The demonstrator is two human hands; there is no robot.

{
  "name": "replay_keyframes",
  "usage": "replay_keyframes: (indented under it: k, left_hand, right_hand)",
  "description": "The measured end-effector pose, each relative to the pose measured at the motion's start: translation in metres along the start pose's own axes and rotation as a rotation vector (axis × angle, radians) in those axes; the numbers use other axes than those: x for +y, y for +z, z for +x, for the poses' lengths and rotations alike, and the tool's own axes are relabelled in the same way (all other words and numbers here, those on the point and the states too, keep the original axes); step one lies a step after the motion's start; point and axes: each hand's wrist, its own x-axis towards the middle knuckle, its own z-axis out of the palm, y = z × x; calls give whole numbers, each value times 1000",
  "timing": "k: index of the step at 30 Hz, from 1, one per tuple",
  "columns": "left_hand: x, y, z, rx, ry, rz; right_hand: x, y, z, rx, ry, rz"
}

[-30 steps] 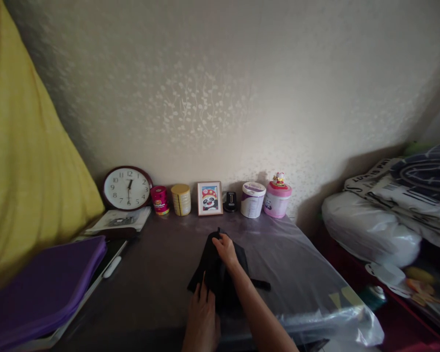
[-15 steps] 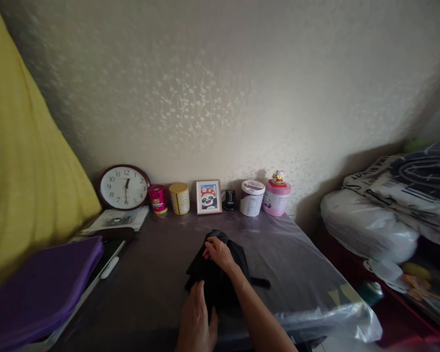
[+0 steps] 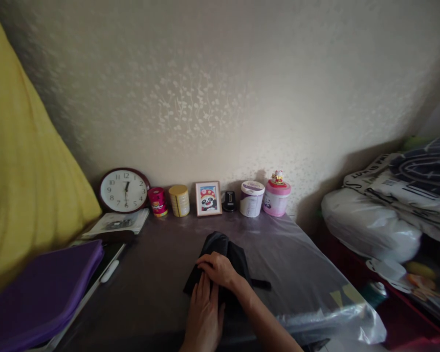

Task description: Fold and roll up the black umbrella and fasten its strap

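A black garment lies bunched on the dark tabletop, with a black strap sticking out to its right. My left hand lies flat on the garment's near edge, fingers stretched forward. My right hand rests across the cloth just above the left fingertips, fingers curled over a fold of the fabric.
Along the wall stand a round clock, a pink tin, a yellow tin, a panda picture frame, a white tub and a pink tub. A purple case lies left; bagged bedding is piled right.
My right hand has drawn back from the garment's far end toward me, folding the cloth over, and now sits just above my left hand. The left hand has barely shifted.
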Motion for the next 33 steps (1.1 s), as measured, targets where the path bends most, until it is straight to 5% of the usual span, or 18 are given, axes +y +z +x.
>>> replay_keyframes:
  k: [6,14,26,33]
  left_hand:
    - [3,7,-5,30,-22,-22]
    - [6,2,-1,-120,-117,-72]
    - [4,-10,1,-312,-143,-117]
    - [8,-19,3,-291,-152,-135]
  right_hand:
    - [13,-2,-16,124,-145,-47]
    - [51,-4,22,130,-69,-206]
    - [80,-14,58,115,241,-189]
    - [103,-36,5,366,555,-144]
